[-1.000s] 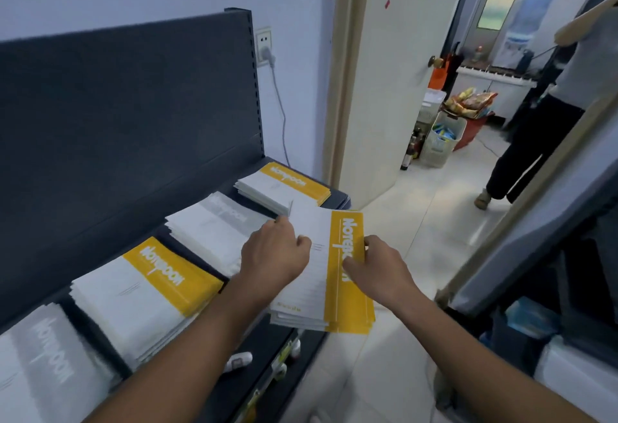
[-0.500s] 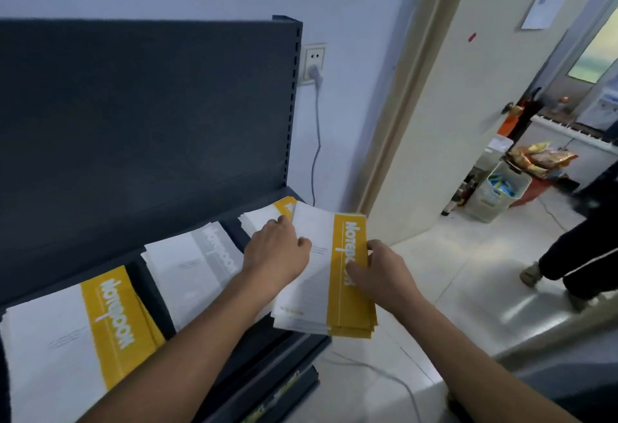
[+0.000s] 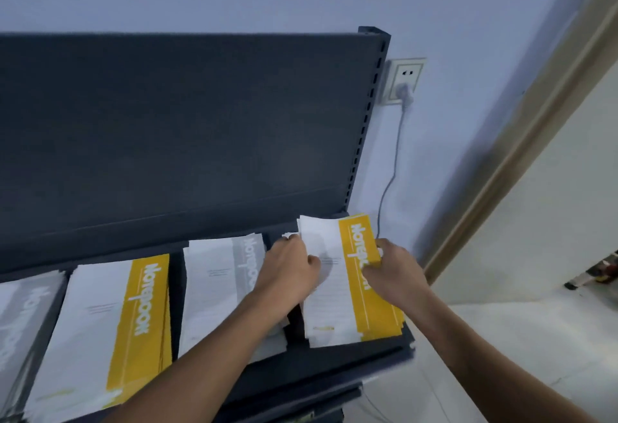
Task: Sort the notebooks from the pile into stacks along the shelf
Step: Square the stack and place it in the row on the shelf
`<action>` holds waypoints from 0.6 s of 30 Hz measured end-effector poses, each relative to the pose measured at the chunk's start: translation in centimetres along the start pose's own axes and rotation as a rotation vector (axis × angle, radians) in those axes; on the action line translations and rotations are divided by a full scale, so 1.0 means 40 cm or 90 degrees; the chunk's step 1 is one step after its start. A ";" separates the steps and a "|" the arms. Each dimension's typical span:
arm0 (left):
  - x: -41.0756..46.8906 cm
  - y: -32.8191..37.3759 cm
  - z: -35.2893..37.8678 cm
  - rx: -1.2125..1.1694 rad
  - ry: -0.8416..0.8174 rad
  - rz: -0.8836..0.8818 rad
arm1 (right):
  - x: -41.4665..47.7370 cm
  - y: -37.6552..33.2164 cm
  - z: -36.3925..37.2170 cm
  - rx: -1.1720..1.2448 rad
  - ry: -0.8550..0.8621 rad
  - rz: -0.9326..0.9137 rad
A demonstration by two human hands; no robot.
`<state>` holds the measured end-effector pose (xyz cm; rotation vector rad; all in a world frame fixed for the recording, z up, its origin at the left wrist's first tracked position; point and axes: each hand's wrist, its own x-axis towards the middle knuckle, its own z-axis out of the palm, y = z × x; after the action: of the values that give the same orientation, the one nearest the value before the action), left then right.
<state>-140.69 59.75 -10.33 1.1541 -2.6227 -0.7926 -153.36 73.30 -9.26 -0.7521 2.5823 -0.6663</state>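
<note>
Both hands hold a bundle of yellow-striped notebooks (image 3: 354,302) over the right end of the dark shelf (image 3: 334,362), above the stack that lies there. My left hand (image 3: 289,267) grips the bundle's white left edge. My right hand (image 3: 393,270) grips its yellow right edge. To the left lie a grey-striped stack (image 3: 220,282), a yellow-striped stack (image 3: 110,329) and another grey-striped stack (image 3: 20,319) at the frame's left edge. My left forearm crosses the lower right corner of the nearer grey stack.
The shelf's dark back panel (image 3: 184,128) rises behind the stacks. A wall socket with a plug (image 3: 403,83) and its hanging cable sit just right of the shelf post. A door frame (image 3: 521,141) runs diagonally at right, with pale floor (image 3: 501,339) below.
Both hands have carried the yellow bundle from beyond the shelf's front edge back over the shelf's right end, covering the yellow stack there. My view has turned left, away from the room.
</note>
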 end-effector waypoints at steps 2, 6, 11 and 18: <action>0.007 0.006 0.008 0.002 0.014 -0.035 | 0.041 0.004 -0.008 -0.004 -0.029 -0.033; 0.013 0.015 0.027 0.003 0.043 -0.088 | 0.099 0.010 -0.009 -0.033 -0.091 -0.067; 0.001 0.014 0.054 0.019 0.046 -0.151 | 0.117 0.027 0.023 -0.077 -0.155 -0.102; -0.011 0.020 0.080 0.042 0.065 -0.172 | 0.118 0.027 0.021 -0.183 -0.141 -0.151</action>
<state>-142.03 61.82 -12.59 1.5471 -2.4583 -0.6741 -157.14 71.11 -11.53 -1.1670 2.4305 -0.2559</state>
